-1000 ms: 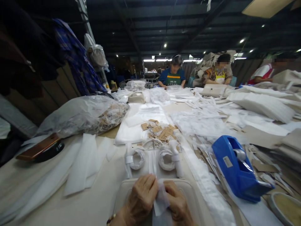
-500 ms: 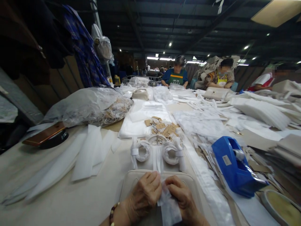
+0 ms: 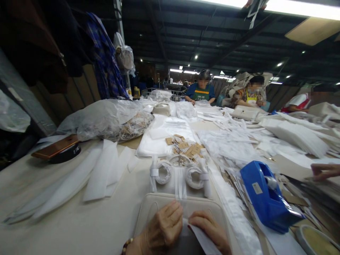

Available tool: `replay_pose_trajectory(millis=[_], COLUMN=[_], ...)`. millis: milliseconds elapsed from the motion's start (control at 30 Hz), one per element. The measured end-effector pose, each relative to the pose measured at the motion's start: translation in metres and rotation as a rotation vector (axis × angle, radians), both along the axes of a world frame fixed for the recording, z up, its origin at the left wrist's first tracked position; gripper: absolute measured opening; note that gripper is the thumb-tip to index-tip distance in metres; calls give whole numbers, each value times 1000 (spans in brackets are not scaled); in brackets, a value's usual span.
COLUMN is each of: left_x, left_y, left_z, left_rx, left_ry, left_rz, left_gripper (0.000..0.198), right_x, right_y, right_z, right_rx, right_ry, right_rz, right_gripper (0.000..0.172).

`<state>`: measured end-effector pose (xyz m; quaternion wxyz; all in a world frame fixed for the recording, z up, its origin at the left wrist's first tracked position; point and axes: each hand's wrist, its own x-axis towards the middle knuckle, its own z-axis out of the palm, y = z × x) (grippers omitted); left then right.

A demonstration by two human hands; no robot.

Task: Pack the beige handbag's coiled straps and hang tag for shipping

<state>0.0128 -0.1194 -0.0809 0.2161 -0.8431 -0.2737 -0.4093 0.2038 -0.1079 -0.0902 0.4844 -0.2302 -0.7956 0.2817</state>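
Note:
A beige handbag point(image 3: 148, 203) lies flat on the table before me, with white-wrapped loops point(image 3: 195, 178) on its far side. Down its middle runs a strap in thin white wrapping point(image 3: 181, 182). My left hand point(image 3: 165, 225) is closed over the bag, fingertips pinched at the near end of that wrapping; what lies inside the fingers is mostly hidden. Beside it, my right hand point(image 3: 209, 228) grips a white wrapping strip point(image 3: 203, 239), which hangs out below the fingers toward me.
A blue tape dispenser point(image 3: 261, 198) and a round tin point(image 3: 316, 241) stand at right. Brown tags point(image 3: 190, 148) lie beyond the bag. White foam sheets point(image 3: 98, 173) and a phone on a black roll point(image 3: 58, 148) are at left. A co-worker's hand point(image 3: 325, 171) reaches in at right.
My right hand has turned flatter and moved slightly down, and the white strip now slants to the lower right. A co-worker's hand has appeared at the right edge. The view has tilted slightly.

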Motion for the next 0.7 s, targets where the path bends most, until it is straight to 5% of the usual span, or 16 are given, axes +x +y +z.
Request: replay_pose_trajectory(millis=[67, 267, 467, 700], left_x=[0, 2, 4, 5], left_y=[-2, -4, -7, -19], left_z=[0, 3, 6, -1], left_rx=[-1, 7, -71, -86], left_ry=[-6, -18, -75, 83], left_rz=[-7, -23, -26, 58], left_gripper=[29, 28, 32, 31], right_x=[2, -2, -2, 0], right_y=[1, -2, -6, -7], right_z=[-6, 3, 20, 29], right_rx=[-34, -118, -130, -199], right_ry=[-9, -53, -70, -41], right_rz=[-33, -79, 1, -54], right_gripper=[64, 14, 15, 15])
